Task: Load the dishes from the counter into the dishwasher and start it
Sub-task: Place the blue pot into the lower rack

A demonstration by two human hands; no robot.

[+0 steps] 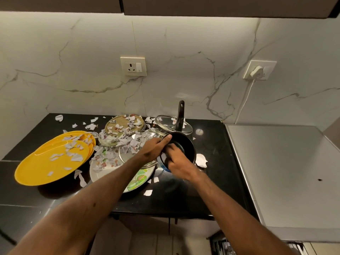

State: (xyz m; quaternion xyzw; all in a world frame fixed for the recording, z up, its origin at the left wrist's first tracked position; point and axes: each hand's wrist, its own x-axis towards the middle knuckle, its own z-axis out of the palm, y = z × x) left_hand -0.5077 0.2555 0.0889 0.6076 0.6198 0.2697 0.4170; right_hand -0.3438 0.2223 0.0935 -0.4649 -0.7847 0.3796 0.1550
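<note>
**Small pan in hand, most of the dishes still on the counter**

Black stone counter (211,162) under a marble-look wall carries the whole job at this moment. Just right of its middle, a small black pan (181,147) is tilted up off the surface, its handle pointing away toward the wall. The left hand (154,149) pinches the pan's near rim, thumb over the edge. The right hand (181,166) reaches into the bowl with fingers curled; whether it grips anything there I cannot tell, as the fingers are blurred. It looks like paper is being cleared from the pan before loading.

Just behind the pan lies a glass lid (165,124). To the left, a second lid (128,153) rests on a floral plate (139,179), with a woven-patterned plate (122,124) behind. Further left sit stacked yellow plates (46,162). Torn paper scraps (117,140) litter nearly all of them.

By this picture the task is early: every dish seen is still on the counter. A rack (222,245) shows at the bottom edge, probably the dishwasher's; its contents are unclear. Starting the machine remains.

No brand, label or legible writing shows anywhere.
</note>
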